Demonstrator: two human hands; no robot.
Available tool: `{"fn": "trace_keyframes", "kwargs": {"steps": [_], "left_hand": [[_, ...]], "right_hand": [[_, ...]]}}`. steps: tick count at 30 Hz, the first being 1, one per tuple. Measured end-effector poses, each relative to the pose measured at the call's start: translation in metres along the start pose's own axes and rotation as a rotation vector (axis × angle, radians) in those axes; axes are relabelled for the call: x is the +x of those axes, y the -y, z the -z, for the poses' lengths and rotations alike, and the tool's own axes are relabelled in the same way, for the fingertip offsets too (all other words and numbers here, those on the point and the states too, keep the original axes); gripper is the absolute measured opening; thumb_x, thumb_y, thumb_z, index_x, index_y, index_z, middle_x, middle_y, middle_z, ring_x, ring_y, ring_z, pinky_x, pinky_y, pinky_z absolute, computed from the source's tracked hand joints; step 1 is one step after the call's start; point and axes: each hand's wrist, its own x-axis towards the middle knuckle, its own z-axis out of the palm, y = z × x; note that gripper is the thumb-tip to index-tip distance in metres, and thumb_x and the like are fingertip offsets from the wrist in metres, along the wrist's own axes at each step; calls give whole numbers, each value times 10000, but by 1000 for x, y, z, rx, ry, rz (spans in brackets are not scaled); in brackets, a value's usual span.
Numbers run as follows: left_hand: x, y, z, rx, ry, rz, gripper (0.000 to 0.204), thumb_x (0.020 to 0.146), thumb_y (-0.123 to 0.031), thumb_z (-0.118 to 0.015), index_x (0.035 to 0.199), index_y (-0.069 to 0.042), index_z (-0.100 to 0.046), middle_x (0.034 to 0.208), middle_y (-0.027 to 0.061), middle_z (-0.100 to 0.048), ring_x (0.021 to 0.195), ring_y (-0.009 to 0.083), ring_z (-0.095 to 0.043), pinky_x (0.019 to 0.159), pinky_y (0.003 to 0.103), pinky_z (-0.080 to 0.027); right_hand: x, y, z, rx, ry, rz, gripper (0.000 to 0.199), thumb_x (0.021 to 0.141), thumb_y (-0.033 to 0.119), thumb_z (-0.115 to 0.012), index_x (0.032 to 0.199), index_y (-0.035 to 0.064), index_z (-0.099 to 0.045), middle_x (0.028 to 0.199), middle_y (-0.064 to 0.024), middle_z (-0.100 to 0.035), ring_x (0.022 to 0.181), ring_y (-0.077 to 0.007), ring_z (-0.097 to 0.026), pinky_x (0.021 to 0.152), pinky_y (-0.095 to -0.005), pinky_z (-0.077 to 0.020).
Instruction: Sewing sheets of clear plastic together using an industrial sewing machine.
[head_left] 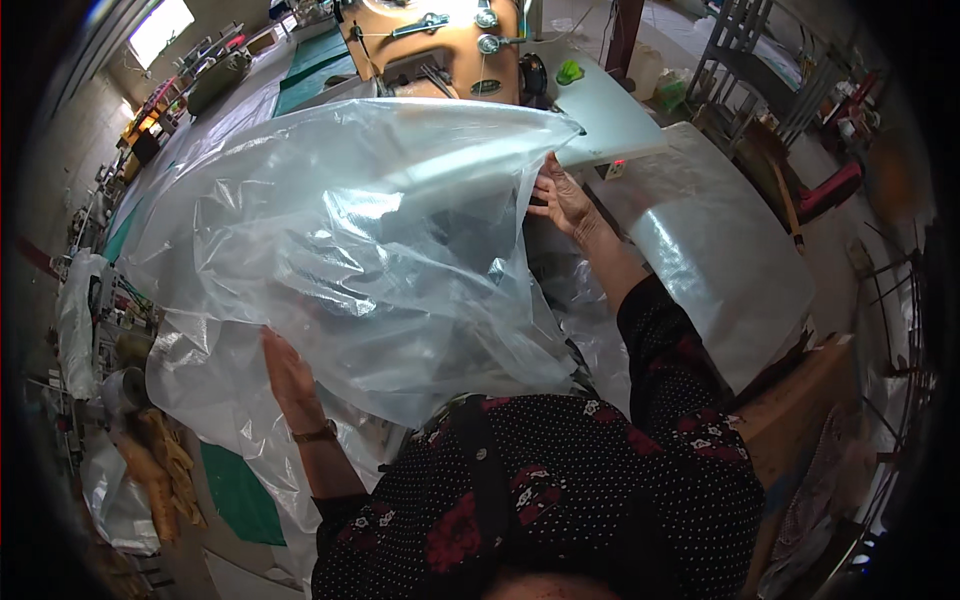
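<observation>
Plastic sheeting (370, 250), clear and crumpled, billows up between your two hands in front of the tan sewing machine (440, 45), held off the white surface (610, 115) so its folds hang free. Your right hand (562, 200) pinches its far right edge, a closed grip on the film. Your left hand (288, 378) lies flat and open against the lower left part, supporting rather than clasping it.
</observation>
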Motion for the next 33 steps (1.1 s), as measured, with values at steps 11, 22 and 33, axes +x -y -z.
{"fn": "trace_keyframes", "kwargs": {"steps": [11, 22, 33], "left_hand": [[-8, -86, -20, 383, 315, -391, 370, 951, -275, -578, 1197, -6, -642, 980, 60, -647, 874, 132, -610, 737, 300, -507], [216, -371, 96, 1227, -165, -392, 592, 919, -508, -597, 1245, -14, -617, 982, 73, -581, 857, 195, -562, 791, 336, -471], [210, -345, 183, 1531, -48, -497, 592, 883, -473, -688, 1149, 51, -628, 948, 66, -638, 789, 164, -562, 756, 316, -474]], "right_hand": [[24, 81, -65, 24, -124, 167, 205, 1016, 233, -490, 1041, 63, -601, 1040, -142, -691, 962, -242, -663, 837, -390, -552], [-24, 154, -144, -17, 392, 595, 309, 1011, 315, -533, 972, 31, -647, 849, -43, -655, 656, -110, -625, 621, -304, -564], [14, 23, -177, 179, 334, 80, 278, 987, 270, -605, 990, -6, -635, 849, -50, -644, 720, -104, -619, 651, -253, -536]]}}
